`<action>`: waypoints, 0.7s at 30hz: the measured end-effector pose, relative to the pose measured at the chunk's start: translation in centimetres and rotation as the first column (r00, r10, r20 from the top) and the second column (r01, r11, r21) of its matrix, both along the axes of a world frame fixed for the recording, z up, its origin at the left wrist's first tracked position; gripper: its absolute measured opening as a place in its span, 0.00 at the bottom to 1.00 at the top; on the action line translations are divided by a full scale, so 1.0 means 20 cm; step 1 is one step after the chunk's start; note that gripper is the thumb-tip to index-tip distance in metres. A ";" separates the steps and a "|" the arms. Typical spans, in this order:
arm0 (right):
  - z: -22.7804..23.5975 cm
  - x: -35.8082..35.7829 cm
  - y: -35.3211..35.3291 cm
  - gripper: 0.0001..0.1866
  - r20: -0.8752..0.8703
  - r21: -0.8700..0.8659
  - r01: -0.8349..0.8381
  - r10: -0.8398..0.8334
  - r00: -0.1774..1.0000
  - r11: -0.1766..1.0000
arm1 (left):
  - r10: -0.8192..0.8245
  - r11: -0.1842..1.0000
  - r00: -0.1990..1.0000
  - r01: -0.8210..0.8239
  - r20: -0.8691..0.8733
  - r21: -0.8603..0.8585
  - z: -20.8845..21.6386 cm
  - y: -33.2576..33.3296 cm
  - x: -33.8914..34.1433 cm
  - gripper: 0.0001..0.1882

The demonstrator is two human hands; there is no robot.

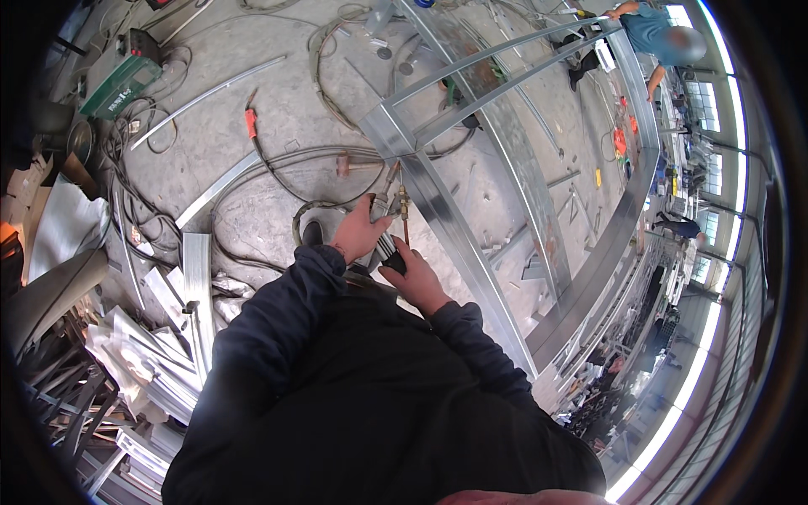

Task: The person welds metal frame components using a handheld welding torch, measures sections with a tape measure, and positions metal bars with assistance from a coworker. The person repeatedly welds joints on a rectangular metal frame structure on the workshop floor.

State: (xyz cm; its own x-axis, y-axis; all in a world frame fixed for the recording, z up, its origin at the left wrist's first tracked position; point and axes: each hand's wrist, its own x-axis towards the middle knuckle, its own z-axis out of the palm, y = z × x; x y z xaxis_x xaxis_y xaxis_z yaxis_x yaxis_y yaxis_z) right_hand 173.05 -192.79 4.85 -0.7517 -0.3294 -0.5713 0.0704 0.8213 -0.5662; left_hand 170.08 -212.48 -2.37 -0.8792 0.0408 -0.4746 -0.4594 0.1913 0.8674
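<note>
In front of my body, close to the near corner of a large metal frame (438, 202), I hold a hand tool (387, 252) with a silver body, a dark grip and a brass fitting on its side. My left hand (358, 231) closes round its upper silver part. Lower down, my right hand (418, 282) wraps the dark grip. A thin copper-coloured rod or tube (406, 231) runs by the fitting; the tool's exact kind is unclear. Just beyond my left hand, a mallet (342, 164) with a light handle lies on the floor.
A green machine box (122, 71) stands at the far left. Cables and a red-handled welding holder (251, 124) lie across the floor. Metal offcuts (143, 362) are piled at the left. Another person (652, 38) touches the frame's far right end. Another person (680, 227) stands farther right.
</note>
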 end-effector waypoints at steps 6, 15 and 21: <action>-0.01 0.00 0.01 0.41 0.001 -0.009 0.003 -0.003 1.000 1.000 | -0.007 1.000 1.000 0.007 -0.014 -0.023 -0.02 0.00 0.00 0.37; -0.01 -0.01 0.01 0.41 0.002 -0.020 0.014 -0.014 1.000 1.000 | 0.001 1.000 1.000 -0.001 -0.024 0.006 -0.05 0.01 0.00 0.39; -0.01 -0.02 0.01 0.41 -0.006 -0.027 0.002 -0.003 1.000 1.000 | -0.001 1.000 0.999 0.000 0.043 0.027 0.01 0.00 -0.02 0.36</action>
State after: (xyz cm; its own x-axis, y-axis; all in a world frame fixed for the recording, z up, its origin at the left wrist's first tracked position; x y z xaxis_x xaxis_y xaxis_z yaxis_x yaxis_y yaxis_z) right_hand 172.75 -192.51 4.69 -0.7561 -0.3430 -0.5573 0.0688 0.8052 -0.5890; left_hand 169.75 -212.53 -2.13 -0.8580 0.0547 -0.5107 -0.4962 0.1686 0.8517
